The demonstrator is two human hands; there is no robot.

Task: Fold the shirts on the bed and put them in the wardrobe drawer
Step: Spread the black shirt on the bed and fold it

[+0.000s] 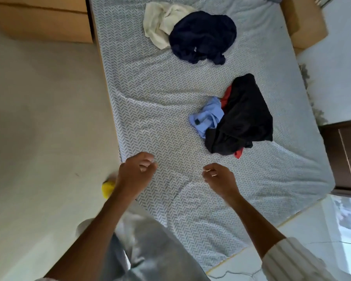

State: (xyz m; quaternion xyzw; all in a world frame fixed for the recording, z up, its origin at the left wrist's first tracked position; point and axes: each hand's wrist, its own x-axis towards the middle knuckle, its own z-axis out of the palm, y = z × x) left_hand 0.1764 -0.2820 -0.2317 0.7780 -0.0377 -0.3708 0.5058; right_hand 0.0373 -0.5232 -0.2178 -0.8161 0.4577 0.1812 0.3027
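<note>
Several crumpled shirts lie on the bed [170,88], which wears a grey-blue herringbone sheet. A cream shirt [158,21] and a navy shirt [203,37] form a heap at the far end. Nearer me, a black shirt [243,120] lies over a red one [226,96], with a light blue shirt [208,116] at its left. My left hand [137,174] and my right hand [221,179] hover over the near part of the sheet. Both have loosely curled fingers and hold nothing. The wardrobe drawer is not in view.
A light wooden unit [41,19] stands at the far left beside the bed. Dark brown furniture [344,155] stands to the right. A cardboard-coloured box [304,21] sits at the far right corner. A yellow object [108,188] lies on the floor by my left wrist.
</note>
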